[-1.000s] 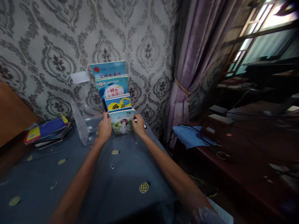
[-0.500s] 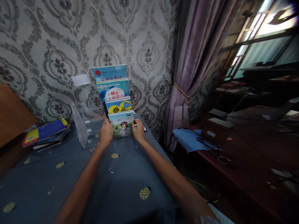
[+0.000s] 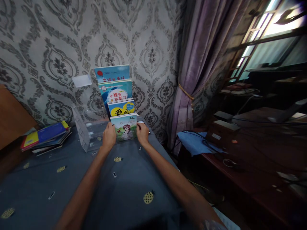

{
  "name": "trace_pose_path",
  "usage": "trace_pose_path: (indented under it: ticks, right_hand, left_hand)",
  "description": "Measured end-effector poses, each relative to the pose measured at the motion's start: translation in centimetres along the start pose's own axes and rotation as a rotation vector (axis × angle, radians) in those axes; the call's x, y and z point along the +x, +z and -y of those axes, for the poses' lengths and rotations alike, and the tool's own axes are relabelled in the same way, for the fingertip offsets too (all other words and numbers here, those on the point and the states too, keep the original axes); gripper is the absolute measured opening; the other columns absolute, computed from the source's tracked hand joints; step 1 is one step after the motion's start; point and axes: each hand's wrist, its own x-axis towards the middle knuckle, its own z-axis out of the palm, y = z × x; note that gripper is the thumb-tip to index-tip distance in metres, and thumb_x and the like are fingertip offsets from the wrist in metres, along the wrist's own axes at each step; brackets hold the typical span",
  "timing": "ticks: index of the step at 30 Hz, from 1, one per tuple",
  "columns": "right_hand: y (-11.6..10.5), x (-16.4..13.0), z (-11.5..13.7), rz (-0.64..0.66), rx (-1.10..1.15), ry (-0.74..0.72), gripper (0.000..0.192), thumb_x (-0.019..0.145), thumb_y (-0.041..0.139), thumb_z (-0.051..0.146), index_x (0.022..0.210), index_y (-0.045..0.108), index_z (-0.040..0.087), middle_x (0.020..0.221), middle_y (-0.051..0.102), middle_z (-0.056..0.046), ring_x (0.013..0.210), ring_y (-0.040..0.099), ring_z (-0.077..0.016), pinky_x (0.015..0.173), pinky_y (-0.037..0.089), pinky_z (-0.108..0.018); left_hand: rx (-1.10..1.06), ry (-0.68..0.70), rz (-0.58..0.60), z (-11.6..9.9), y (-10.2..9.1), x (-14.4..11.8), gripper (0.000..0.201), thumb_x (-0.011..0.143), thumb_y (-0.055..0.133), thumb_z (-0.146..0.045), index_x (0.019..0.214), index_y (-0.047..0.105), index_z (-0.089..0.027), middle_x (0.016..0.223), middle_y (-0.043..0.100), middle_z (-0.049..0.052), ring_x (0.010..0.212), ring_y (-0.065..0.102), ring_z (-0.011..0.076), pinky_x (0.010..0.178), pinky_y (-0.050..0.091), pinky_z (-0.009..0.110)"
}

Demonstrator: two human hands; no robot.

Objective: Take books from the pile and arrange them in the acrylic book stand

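A clear tiered rack stands at the far edge of a table covered in blue-grey cloth. Its right column holds several children's books stepped one above another. The front book shows a girl on a green cover. My left hand grips its left edge and my right hand grips its right edge. Behind it rise a yellow book, a light-blue one and a blue one. The rack's left column is bare.
A loose stack of books lies at the table's left. A patterned wall is right behind the rack. To the right hang a purple curtain and a dark wooden desk with boxes, cables and a blue cloth.
Both hands slid slightly down the sides of the front book, which sits a little lower in the rack. The view shifted a bit.
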Motion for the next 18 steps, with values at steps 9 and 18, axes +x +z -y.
trace_pose_path:
  ticks: [9, 18]
  right_hand:
    - [-0.15, -0.19, 0.5, 0.003, -0.01, 0.0, 0.035, 0.087, 0.044, 0.013, 0.104, 0.075, 0.015, 0.099, 0.073, -0.014, 0.092, 0.066, -0.0265, 0.084, 0.05, -0.036]
    - [-0.25, -0.26, 0.42, 0.006, 0.006, 0.0, 0.036, 0.087, 0.044, 0.014, 0.104, 0.075, 0.017, 0.099, 0.073, -0.013, 0.091, 0.065, -0.0264, 0.084, 0.05, -0.037]
  left_hand:
    - [0.029, -0.003, 0.017, -0.51, -0.44, -0.34, 0.018, 0.103, 0.036, -0.02, 0.104, 0.053, -0.016, 0.105, 0.07, 0.016, 0.094, 0.07, 0.0271, 0.076, 0.05, 0.033]
    - [0.01, 0.0, 0.017, -0.45, -0.46, -0.4, 0.018, 0.103, 0.036, -0.02, 0.103, 0.054, -0.015, 0.105, 0.07, 0.017, 0.094, 0.071, 0.0283, 0.077, 0.05, 0.034]
